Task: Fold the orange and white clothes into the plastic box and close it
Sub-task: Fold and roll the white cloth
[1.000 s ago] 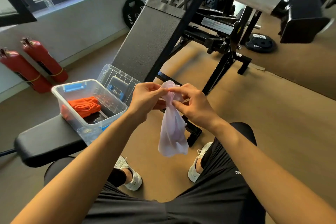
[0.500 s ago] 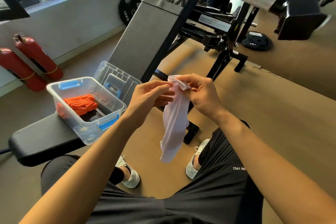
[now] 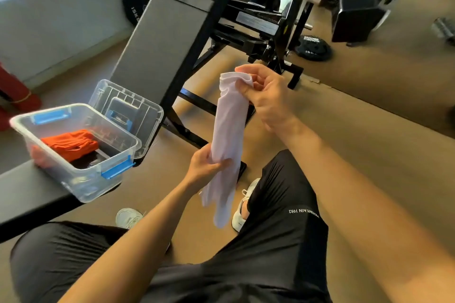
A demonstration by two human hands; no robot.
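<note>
White cloth (image 3: 227,130): you held it stretched into a long hanging strip in the air above your lap, well apart from the box; judged, this was to straighten it before folding.
Right hand (image 3: 264,96): it pinched the bunched top edge of the cloth, thumb and fingers closed tight on the fabric; it served as the high anchor so the cloth hung straight.
Left hand (image 3: 205,163): it wrapped around the cloth lower down, fingers curled shut on it with the tail dangling free below; likely placed there to smooth the length or mark a fold line.
Orange cloth (image 3: 70,144): it lay folded inside the plastic box (image 3: 81,181), towards the left side; that half of the job looked done.
Box: it sat open on the black bench (image 3: 27,192) at your left, within easy reach; room remained beside the orange cloth.
Lid (image 3: 128,108): it leaned behind the box against the sloped backrest, off and out of the way; closing was not yet begun.
</note>
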